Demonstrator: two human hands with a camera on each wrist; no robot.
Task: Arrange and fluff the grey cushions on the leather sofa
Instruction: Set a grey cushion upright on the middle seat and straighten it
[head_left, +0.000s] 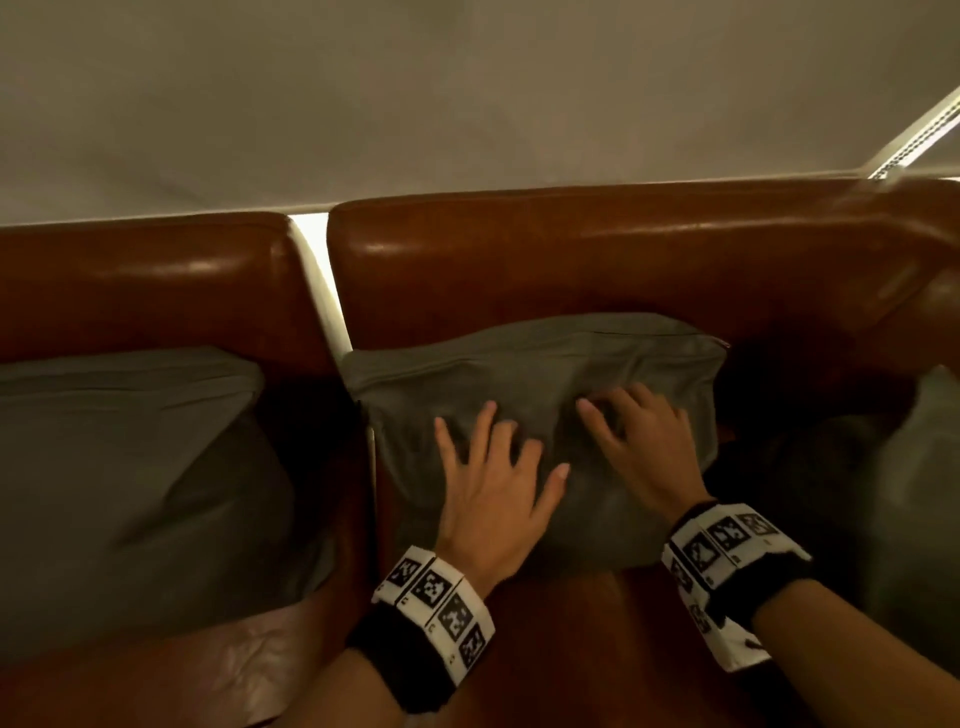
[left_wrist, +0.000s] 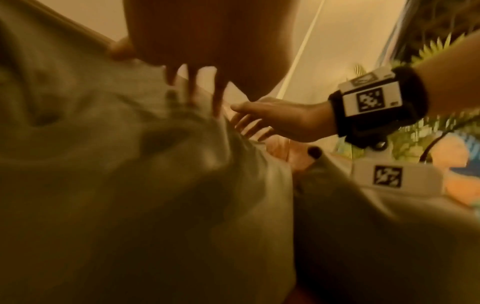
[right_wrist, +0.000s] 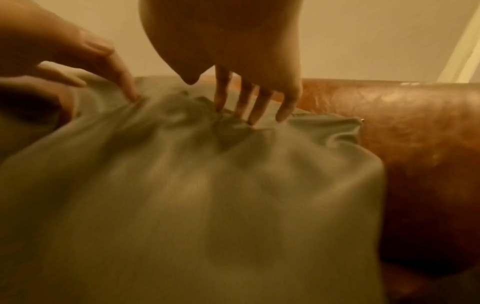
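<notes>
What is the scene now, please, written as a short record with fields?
surface: brown leather sofa
cushions: three grey; left, middle, right partly in view
left hand: fingers spread, pressing the middle cushion
right hand: fingers spread, pressing the same cushion
middle cushion state: leans on the backrest, dented at the fingertips

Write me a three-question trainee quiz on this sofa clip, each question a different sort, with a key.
1. True or false: both hands press on the middle grey fabric cushion.
2. Multiple choice: the left hand has its fingers (a) spread on the fabric, (b) curled round the zip, (c) resting on the leather.
3. How many grey cushions show in the head view?

Key:
1. True; the right hand presses beside the left.
2. a.
3. Three: the middle one, the left grey cushion and a blurred grey cushion at the right edge, all against the brown leather sofa.
</notes>
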